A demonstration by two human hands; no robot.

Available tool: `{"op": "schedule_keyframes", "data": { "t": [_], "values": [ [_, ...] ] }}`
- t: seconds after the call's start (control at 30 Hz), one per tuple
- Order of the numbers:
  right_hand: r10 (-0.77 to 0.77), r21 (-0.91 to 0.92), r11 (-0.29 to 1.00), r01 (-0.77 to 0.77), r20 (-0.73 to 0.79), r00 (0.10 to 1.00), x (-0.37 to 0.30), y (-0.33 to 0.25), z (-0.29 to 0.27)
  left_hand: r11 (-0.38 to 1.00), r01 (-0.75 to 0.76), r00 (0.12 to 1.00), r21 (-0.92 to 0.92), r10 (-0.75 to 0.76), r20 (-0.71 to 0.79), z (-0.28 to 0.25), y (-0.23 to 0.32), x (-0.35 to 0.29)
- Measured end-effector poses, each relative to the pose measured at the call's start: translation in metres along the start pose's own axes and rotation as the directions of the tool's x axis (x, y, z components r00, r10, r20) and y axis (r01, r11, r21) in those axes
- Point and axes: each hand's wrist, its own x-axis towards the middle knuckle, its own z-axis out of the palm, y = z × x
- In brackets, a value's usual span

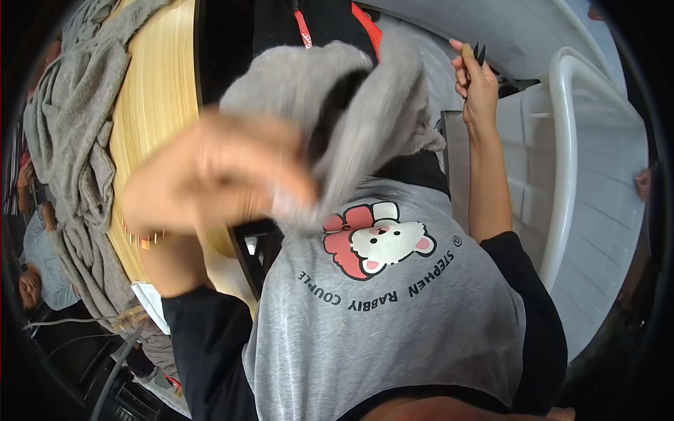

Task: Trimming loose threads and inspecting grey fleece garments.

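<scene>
A fluffy grey knit garment (295, 81) lies across my lap, and part of it is smeared by motion. My left hand (221, 172), also blurred, is closed at the end of a drawn-up strip of this garment, in front of my chest. Off to the right, my right hand (477, 84) is raised apart from the garment. Its fingers are closed around a small black tool with two pointed tips (480, 53), which looks like thread snips; its lower part is hidden in the palm.
At the left stands a wooden table (158, 63) with a heap of grey knitwear (74, 133) along its far side. A large white plastic tub (562, 161) is at my right. Another person (45, 259) sits beyond the table. Cables (116, 365) run at lower left.
</scene>
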Motion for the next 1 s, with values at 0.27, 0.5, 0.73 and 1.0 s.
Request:
{"op": "schedule_keyframes", "data": {
  "t": [0.27,0.5,0.73,1.0],
  "values": [
    [0.094,-0.213,0.976,-0.035,0.275,0.957,-0.014,0.02,0.032,0.804,0.57,0.811,0.172,-0.583,0.037,0.088,-0.063,-0.034],
    [0.139,-0.446,0.89,0.091,0.457,0.878,-0.034,0.028,0.046,0.749,0.498,0.862,0.437,-0.373,-0.342,0.04,-0.07,-0.004],
    [0.175,-0.397,0.915,0.072,0.551,0.816,-0.047,0.01,0.056,0.503,0.513,0.813,0.696,-0.024,-0.582,0.005,-0.195,0.041],
    [0.183,-0.363,0.93,0.052,0.583,0.792,-0.055,-0.003,0.066,0.837,0.524,0.745,0.159,-0.36,-0.562,-0.03,-0.163,0.04]
  ]
}}
